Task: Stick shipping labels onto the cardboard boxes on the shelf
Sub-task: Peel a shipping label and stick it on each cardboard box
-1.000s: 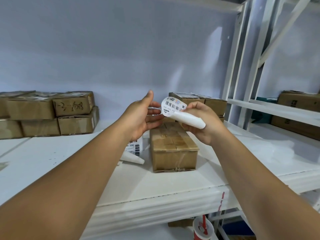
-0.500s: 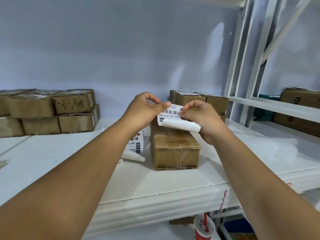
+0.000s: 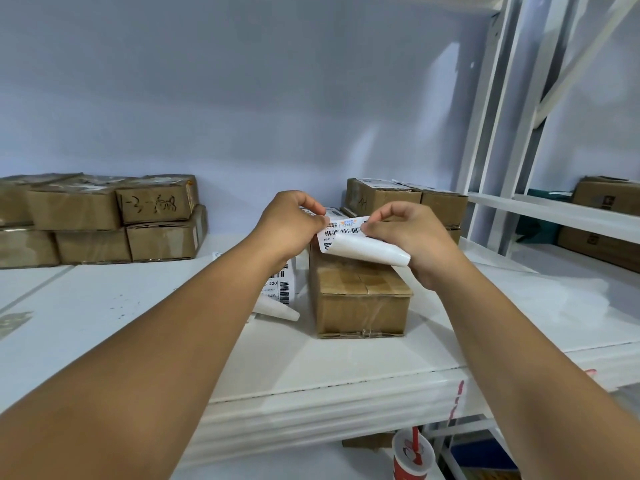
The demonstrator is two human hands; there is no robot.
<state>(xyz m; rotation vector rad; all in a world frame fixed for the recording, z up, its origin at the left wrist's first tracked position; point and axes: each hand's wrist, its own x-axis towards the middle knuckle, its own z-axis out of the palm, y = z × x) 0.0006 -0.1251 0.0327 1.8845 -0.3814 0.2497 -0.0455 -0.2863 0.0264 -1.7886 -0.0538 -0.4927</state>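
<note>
Shipping label [image 3: 346,228], held over cardboard box [image 3: 360,303] on shelf [image 3: 311,358].
Long axis left–right, print facing me, near edge curled under; my left hand [image 3: 291,223] and right hand [image 3: 407,237], forearms extended, fingers pinched on its ends.

The person is working bare-armed: the left forearm [image 3: 173,341] and the right forearm [image 3: 519,341] are showing as smooth limbs, broad at the lower edge of the view and tapering toward the wrists. The left hand [image 3: 291,220] and the right hand [image 3: 408,233] are showing bare too, with knuckles standing out as soft ridges.
</note>
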